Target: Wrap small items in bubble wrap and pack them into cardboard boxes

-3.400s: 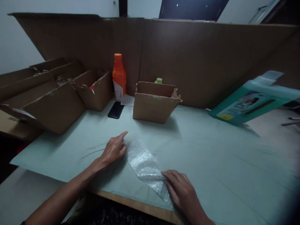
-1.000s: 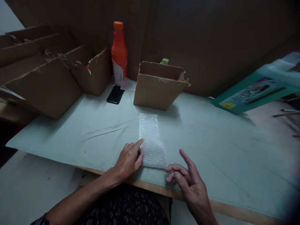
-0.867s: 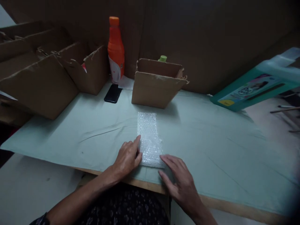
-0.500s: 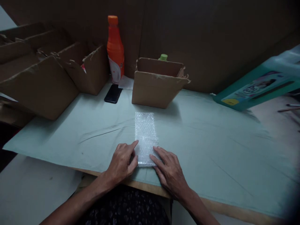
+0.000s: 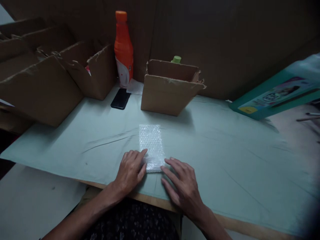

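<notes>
A strip of clear bubble wrap (image 5: 150,144) lies flat on the pale green sheet (image 5: 225,150) that covers the table, its long side pointing away from me. My left hand (image 5: 130,170) rests palm down at the strip's near left corner, fingertips touching its edge. My right hand (image 5: 182,185) lies flat at the near right corner, fingers spread, fingertips at the wrap's edge. Neither hand grips anything.
An open cardboard box (image 5: 170,87) stands just beyond the wrap, a green cap (image 5: 176,59) behind it. An orange bottle (image 5: 123,49) and a black phone (image 5: 120,98) are at the back left, beside several open cartons (image 5: 45,85). A teal package (image 5: 277,96) lies right.
The bubble wrap went from crumpled and slanted to straight and flat in front of me. My right hand came down from a raised pose to the strip's near right corner.
</notes>
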A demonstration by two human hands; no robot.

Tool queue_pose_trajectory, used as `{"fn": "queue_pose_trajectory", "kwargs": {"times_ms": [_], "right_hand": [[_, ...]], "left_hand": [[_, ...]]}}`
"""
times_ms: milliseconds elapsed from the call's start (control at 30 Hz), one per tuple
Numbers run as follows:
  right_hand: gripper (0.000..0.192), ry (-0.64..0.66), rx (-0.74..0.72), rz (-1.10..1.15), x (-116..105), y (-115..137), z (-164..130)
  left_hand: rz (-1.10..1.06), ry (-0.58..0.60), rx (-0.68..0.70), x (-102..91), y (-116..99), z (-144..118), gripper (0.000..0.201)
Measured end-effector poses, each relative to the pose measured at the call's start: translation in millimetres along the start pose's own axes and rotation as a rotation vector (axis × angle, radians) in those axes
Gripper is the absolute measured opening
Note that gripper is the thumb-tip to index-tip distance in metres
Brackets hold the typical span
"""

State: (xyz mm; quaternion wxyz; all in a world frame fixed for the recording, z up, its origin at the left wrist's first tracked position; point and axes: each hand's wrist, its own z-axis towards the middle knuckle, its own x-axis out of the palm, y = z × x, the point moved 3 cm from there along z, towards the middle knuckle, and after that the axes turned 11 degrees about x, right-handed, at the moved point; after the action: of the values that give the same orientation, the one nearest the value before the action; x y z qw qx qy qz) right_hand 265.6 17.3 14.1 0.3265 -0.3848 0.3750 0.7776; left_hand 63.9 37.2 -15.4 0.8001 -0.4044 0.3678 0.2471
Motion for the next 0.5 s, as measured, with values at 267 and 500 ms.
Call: {"fn": "queue_pose_trajectory", "kwargs": {"times_ms": [267,500], "right_hand": [[0.021,0.183,0.034,0.157,11,1,15],[0.028,0.002,0.028,-0.022,0,4,13]], "left_hand": [[-0.170,0.033,0.147,-21.1,-10,-17,0.051],[-0.040,-0.045,0.062,-9.1,5,11,0.039]]}}
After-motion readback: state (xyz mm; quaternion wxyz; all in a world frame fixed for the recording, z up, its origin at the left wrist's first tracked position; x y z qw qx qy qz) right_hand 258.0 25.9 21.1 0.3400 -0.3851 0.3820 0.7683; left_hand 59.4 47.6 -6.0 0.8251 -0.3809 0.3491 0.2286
